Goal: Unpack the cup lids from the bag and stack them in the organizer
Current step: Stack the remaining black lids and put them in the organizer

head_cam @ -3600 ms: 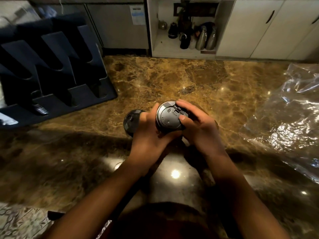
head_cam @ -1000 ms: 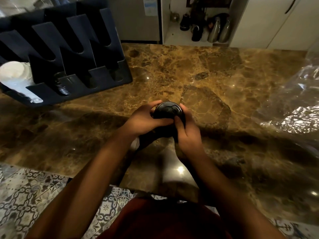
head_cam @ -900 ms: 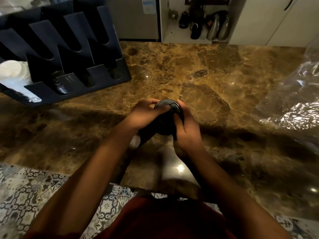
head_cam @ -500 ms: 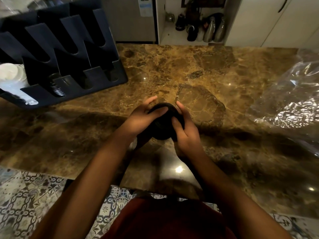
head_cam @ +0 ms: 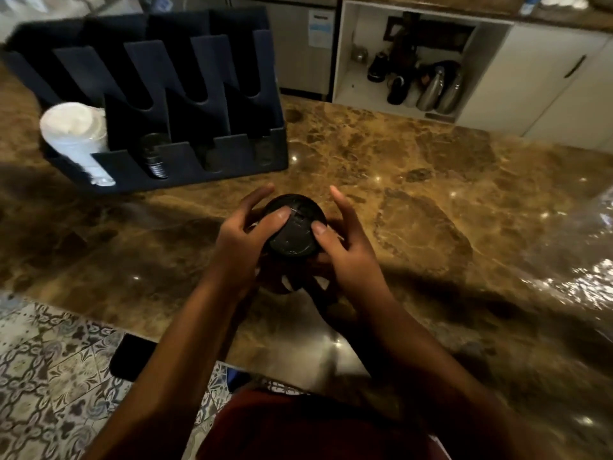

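A stack of black cup lids (head_cam: 293, 227) is held between both hands above the marble counter (head_cam: 414, 180). My left hand (head_cam: 242, 237) grips its left side with the thumb on the top lid. My right hand (head_cam: 345, 247) holds the right side, thumb on the lid's edge and index finger stretched out. The dark blue organizer (head_cam: 185, 104) stands at the back left. One of its slots holds a short row of black lids (head_cam: 154, 157). The clear plastic bag (head_cam: 577, 254) lies crumpled at the right edge.
White cups (head_cam: 78, 137) fill the organizer's leftmost slot. Behind the counter an open cabinet (head_cam: 414, 61) holds flasks and dark vessels. Patterned floor tiles (head_cam: 49, 376) show below the counter's near edge at the left.
The lid stack has tipped so its top faces me, and both hands have shifted their hold. My view has moved, so the organizer appears more fully.
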{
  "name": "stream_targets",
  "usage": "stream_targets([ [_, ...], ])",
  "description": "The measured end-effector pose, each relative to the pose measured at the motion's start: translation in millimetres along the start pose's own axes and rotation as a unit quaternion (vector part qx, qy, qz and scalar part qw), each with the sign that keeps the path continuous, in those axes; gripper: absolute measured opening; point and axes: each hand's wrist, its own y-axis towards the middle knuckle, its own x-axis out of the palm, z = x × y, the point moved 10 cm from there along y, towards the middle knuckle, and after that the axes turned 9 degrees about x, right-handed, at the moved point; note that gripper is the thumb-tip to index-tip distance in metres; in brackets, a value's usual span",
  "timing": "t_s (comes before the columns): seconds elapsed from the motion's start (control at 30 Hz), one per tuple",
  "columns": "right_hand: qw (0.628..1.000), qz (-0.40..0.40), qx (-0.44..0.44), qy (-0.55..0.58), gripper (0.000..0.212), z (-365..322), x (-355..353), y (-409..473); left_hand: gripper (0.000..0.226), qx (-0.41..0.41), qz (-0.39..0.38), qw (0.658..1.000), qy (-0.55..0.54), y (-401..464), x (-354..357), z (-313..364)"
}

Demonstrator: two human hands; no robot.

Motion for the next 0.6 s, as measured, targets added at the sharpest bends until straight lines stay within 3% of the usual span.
stream_targets([
  [0.1,0.999,-0.025,-0.019,-0.004,0.061,-11.5,30.4,6.0,0.051,-0.010,0.018,1.000,-0.017,9.2,-23.5,5.2],
  [0.23,0.980,-0.052,-0.103,-0.160,0.062,-38.2,86.2,13.2,0.059,0.037,0.064,0.996,0.043,24.7,-74.4,30.1],
  [0.3,0.976,-0.058,-0.119,-0.172,0.060,-47.4,109.6,20.8,0.056,0.054,0.072,0.994,0.060,30.8,-96.8,40.5],
  [0.6,0.985,-0.053,-0.094,-0.136,0.056,-64.4,179.2,50.4,0.048,0.124,-0.064,0.987,0.082,55.3,-161.6,79.5],
])
